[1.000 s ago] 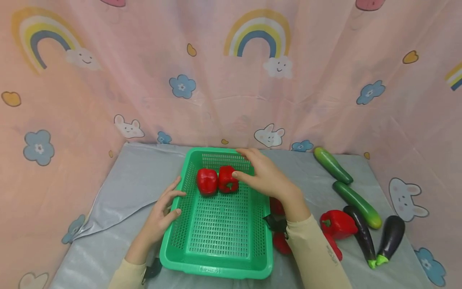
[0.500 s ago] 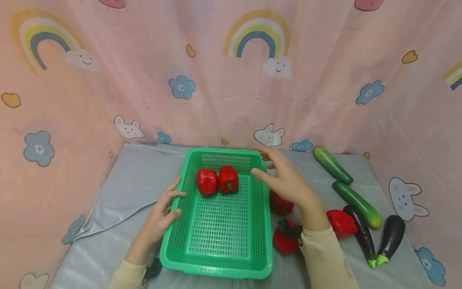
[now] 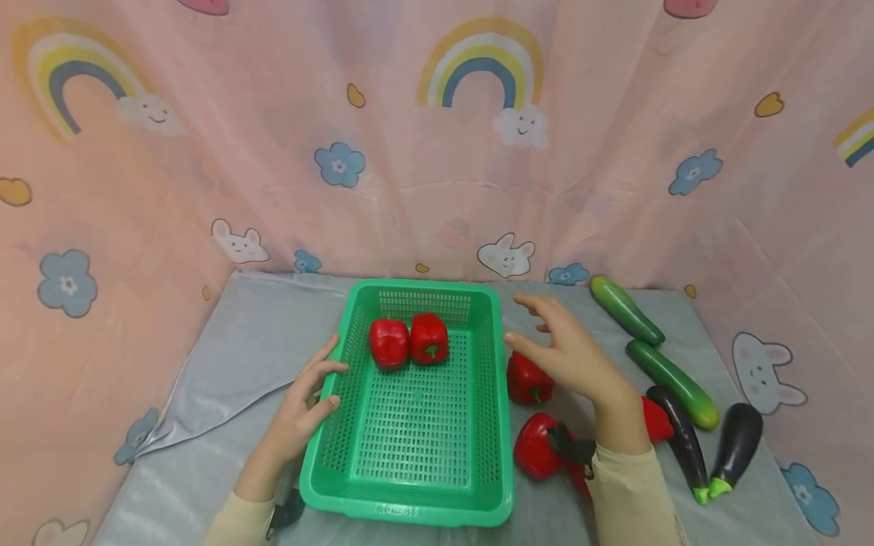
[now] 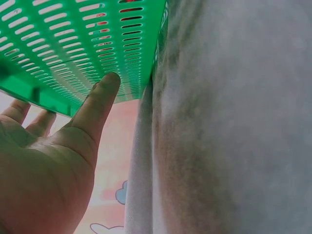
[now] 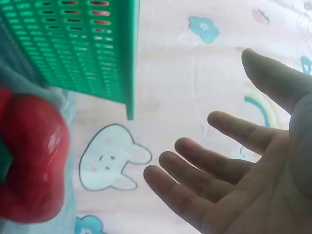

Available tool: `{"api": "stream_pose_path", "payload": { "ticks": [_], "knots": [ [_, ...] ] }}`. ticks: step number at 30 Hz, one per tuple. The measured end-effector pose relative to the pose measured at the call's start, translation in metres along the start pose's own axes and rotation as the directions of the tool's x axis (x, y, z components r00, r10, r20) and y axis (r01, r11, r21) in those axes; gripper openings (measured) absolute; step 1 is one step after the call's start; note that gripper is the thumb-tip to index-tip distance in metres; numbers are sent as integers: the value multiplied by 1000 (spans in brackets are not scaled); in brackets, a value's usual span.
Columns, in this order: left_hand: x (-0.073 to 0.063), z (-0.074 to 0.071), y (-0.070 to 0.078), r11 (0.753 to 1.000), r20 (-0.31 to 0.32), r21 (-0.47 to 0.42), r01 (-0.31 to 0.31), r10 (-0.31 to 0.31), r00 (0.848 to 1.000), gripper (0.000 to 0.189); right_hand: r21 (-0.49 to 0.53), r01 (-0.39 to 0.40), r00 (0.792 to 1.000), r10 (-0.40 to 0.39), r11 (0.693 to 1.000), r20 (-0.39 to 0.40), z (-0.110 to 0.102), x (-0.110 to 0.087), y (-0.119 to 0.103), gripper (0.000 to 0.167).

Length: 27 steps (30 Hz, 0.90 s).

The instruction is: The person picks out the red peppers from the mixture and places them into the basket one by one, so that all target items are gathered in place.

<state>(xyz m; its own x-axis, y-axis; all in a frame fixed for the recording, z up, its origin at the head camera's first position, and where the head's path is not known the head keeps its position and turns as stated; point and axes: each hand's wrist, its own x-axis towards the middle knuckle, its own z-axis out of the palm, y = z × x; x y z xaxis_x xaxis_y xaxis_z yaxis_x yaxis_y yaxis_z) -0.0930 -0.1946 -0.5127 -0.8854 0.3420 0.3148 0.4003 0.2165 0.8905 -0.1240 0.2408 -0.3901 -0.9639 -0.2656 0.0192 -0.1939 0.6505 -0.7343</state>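
Note:
A green plastic basket point(image 3: 417, 436) stands on the cloth with two red bell peppers point(image 3: 389, 344) side by side near its far end. My left hand point(image 3: 300, 409) rests against the basket's left side, fingertips at the rim. In the left wrist view a digit of that hand point(image 4: 53, 170) touches the slotted outer wall, and other fingertips reach the rim. My right hand point(image 3: 576, 356) hovers to the right of the basket, fingers spread and holding nothing. Below it, a red bell pepper point(image 3: 529, 381) lies beside the basket's wall; another bell pepper point(image 3: 536, 447) lies nearer.
Two green cucumbers point(image 3: 672, 383) and two dark eggplants point(image 3: 736, 447) lie on the right of the grey cloth point(image 3: 273, 318). More red pepper point(image 3: 657, 421) shows partly behind the right forearm. A pink patterned curtain point(image 3: 410, 205) hangs behind the table.
My right hand has moved from over the pepper in the basket out to the right, past the rim. The left hand keeps its place at the basket's side.

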Motion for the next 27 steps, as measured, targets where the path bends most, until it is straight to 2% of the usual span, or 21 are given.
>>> {"api": "stream_pose_path", "payload": {
  "ticks": [7, 14, 27],
  "knots": [
    [0, 0, 0, 1000, 4, -8, 1, -1, 1000, 40, -2, -25, 999, 25, 1000, 38, 1, -11, 14, 74],
    [0, 0, 1, 1000, 2, 1, 7, -7, 1000, 41, 17, -53, 998, 53, 998, 44, 4, -18, 29, 75],
    [-1, 0, 0, 1000, -3, -13, 7, -7, 1000, 41, 44, -151, 986, 147, 988, 85, 9, -25, 49, 83]
  ]
}}
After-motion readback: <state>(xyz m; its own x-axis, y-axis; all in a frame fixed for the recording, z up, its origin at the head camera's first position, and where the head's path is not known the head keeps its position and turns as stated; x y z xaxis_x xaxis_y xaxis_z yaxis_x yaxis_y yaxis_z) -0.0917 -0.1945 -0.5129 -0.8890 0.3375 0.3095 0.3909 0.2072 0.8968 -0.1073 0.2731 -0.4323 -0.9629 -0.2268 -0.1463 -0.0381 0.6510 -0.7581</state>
